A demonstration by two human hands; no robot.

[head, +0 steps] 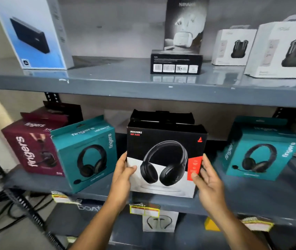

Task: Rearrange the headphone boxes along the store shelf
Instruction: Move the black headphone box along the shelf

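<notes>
A black-and-white Rockerz headphone box (165, 159) stands upright at the middle of the grey middle shelf (251, 201). My left hand (123, 174) grips its lower left edge, thumb on the front face. My right hand (208, 183) is at its lower right edge, thumb on the red panel, fingers spread. Another black box (161, 115) stands right behind it. To the left sit a teal fingers headset box (84, 152) and a maroon fingers box (30, 147), both turned at an angle. A second teal fingers box (258, 150) stands to the right.
The upper shelf (107, 80) holds a blue-and-white box (30, 31) at left, black earbud boxes (181, 38) in the middle and white earbud boxes (262, 47) at right. Yellow price tags (143, 209) hang on the shelf edge. A neckband box (159, 221) sits below. Cables lie on the floor at left.
</notes>
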